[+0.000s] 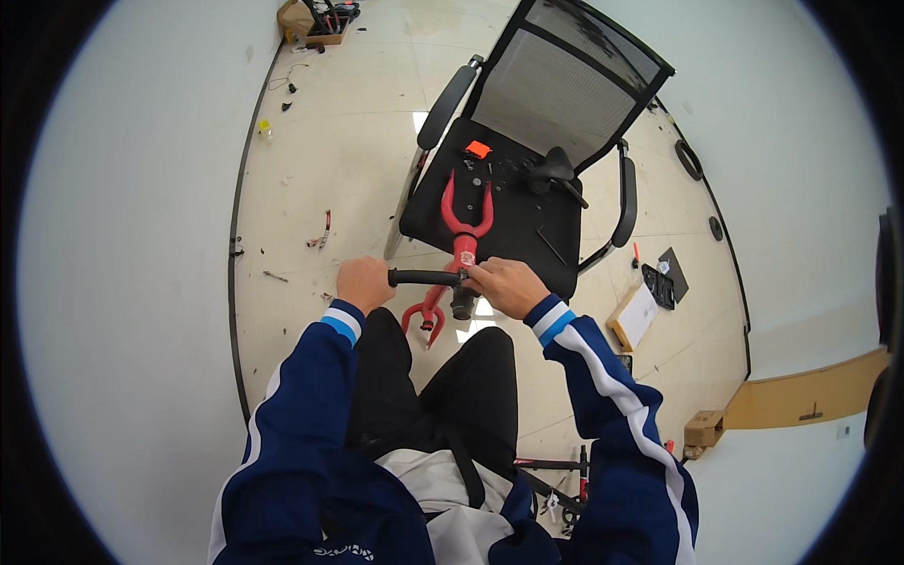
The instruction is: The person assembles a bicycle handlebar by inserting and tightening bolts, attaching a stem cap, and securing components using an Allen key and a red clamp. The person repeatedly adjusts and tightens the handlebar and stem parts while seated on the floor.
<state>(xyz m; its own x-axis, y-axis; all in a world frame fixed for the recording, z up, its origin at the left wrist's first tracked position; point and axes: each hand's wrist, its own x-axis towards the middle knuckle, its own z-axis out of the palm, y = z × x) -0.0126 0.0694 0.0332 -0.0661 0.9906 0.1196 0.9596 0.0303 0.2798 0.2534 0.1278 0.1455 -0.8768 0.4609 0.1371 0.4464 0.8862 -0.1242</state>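
Observation:
A red bicycle frame (463,247) lies between me and the chair, one forked end (489,215) resting over the black seat. Its other forked end (431,318) hangs lower, near my knees. A short black handlebar (424,278) crosses the frame at a black clamp-like part (462,303). My left hand (367,285) is closed around the bar's left end. My right hand (508,287) is closed at the bar's other end, beside the clamp, its fingertips pinching there. What lies under the right fingers is partly hidden.
The mesh-backed office chair (556,94) faces me. On its seat lie a black bicycle saddle (551,171), an orange piece (478,149), a hex key (551,245) and small hardware. A tool case (658,286), a white-topped box (634,315) and a tyre (688,160) lie right.

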